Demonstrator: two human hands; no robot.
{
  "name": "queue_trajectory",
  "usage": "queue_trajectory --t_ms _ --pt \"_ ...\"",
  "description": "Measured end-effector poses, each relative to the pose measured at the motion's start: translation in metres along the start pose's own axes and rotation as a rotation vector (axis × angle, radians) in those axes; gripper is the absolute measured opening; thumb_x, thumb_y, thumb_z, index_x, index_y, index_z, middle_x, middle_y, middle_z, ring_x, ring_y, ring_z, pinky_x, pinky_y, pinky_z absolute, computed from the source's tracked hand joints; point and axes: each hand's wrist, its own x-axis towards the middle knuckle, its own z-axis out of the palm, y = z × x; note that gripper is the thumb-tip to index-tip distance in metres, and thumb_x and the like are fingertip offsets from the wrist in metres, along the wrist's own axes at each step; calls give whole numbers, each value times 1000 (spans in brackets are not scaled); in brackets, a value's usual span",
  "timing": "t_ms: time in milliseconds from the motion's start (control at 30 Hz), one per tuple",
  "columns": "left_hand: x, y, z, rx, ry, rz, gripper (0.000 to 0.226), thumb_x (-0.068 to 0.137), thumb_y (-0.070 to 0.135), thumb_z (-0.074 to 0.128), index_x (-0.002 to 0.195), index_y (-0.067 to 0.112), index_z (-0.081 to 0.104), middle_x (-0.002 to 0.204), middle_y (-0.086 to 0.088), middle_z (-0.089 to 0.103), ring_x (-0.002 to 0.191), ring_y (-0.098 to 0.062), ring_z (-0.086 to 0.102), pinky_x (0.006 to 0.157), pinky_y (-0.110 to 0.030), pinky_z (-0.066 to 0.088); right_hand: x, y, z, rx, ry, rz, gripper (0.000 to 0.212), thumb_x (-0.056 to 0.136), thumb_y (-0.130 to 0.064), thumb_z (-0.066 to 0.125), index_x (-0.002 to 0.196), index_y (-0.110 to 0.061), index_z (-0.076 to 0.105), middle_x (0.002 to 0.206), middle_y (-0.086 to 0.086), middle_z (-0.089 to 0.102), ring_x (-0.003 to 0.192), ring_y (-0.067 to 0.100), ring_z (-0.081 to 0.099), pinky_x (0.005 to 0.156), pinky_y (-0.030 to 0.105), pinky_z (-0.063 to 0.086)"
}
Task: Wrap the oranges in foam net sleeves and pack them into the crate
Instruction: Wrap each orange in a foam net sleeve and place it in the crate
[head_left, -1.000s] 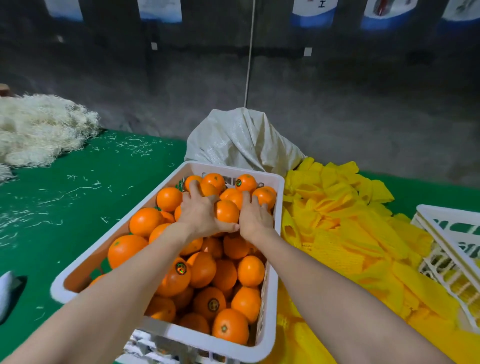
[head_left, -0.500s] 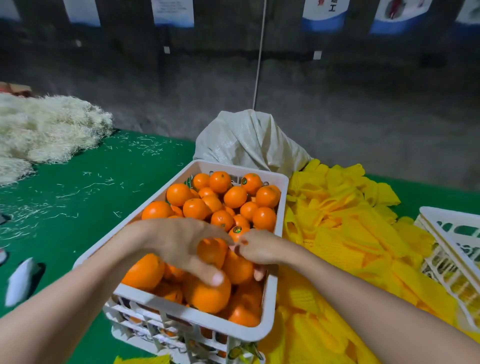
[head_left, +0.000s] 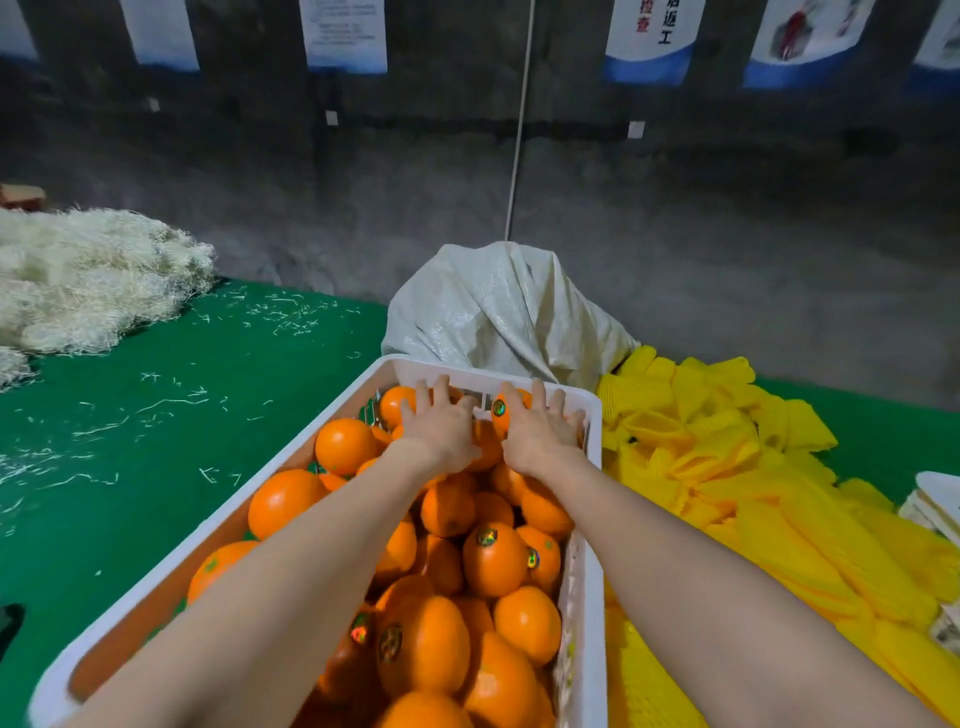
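1. Both my arms reach out over the white crate (head_left: 332, 410), which sits on the green table (head_left: 130, 467) and is heaped with oranges (head_left: 493, 561).
2. My left hand (head_left: 441, 428) lies palm down on the fruit at the far end of the crate, fingers spread and stretched toward the far wall; it closes on nothing that I can see.
3. My right hand (head_left: 540, 431) lies just beside it, also palm down with fingers fanned, resting on the oranges by the far right corner. One stickered orange (head_left: 500, 410) shows in the gap between my two hands.
4. Neither hand pinches or lifts a fruit; both are flat and open on top of the pile (whether the fingertips curl under anything at the far wall, I cannot tell).
5. The oranges are all bare, none in a sleeve, and several near me carry small shiny stickers.
6. The yellow foam sleeves (head_left: 727, 467) lie in a loose pile on the table, right against the crate's right side.
7. A grey-white sack (head_left: 498, 317) stands just behind the crate's far end.
8. A heap of pale shredded strands (head_left: 88, 280) sits well off to the left, with bits scattered over the green.
9. The edge of a second white crate (head_left: 935, 499) shows at far right.
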Motion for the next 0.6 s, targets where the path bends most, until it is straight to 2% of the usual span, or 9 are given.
queue_trajectory --t_ms 67,133,200,300,400,500,600 --pt "16 -1 14 40 -61 -18 84 78 48 70 148 34 25 158 -11 -11 143 -45 -12 111 -66 11 17 5 5 -53 -56 15 81 89 -22 53 148 -36 -1 151 18 12 135 42 20 102 60 32" --pt "26 0 28 80 -69 -30 92 71 57 73 146 40 24 157 -10 -15 141 -47 -14 105 -67 23 28 10 14 -96 -57 6 78 92 -23 51 147 -40 -3 144 20 26 128 39 29 96 58 39" --pt "31 1 38 102 -11 -34 94 67 60 75 145 40 27 155 -11 -11 140 -49 -12 98 -61 37 33 12 22 -119 20 -16 70 94 -23 48 146 -40 4 137 21 35 123 38 34 91 56 44" --pt "28 5 38 74 52 -35 88 65 56 78 140 33 39 152 -12 -2 139 -49 -5 93 -52 47 31 13 26 -62 114 -32 60 94 -19 48 143 -35 17 129 20 44 118 36 39 86 51 47" --pt "16 7 23 -25 23 -69 85 62 57 79 135 27 47 148 -11 6 136 -48 4 95 -51 46 17 17 17 117 196 0 58 94 -28 53 141 -32 19 125 19 49 117 35 41 84 46 42" --pt "-6 4 1 -84 -12 -51 84 60 66 74 132 27 52 145 -10 16 131 -43 16 101 -50 37 -3 15 -1 374 252 -2 58 91 -34 55 137 -36 19 124 19 49 117 38 44 88 46 40" --pt "-38 -5 -22 -89 -54 -6 84 58 70 72 129 30 52 141 -10 20 127 -43 23 103 -52 35 -36 8 -16 607 214 -43 58 89 -33 59 133 -36 22 124 18 51 115 38 49 88 39 39"
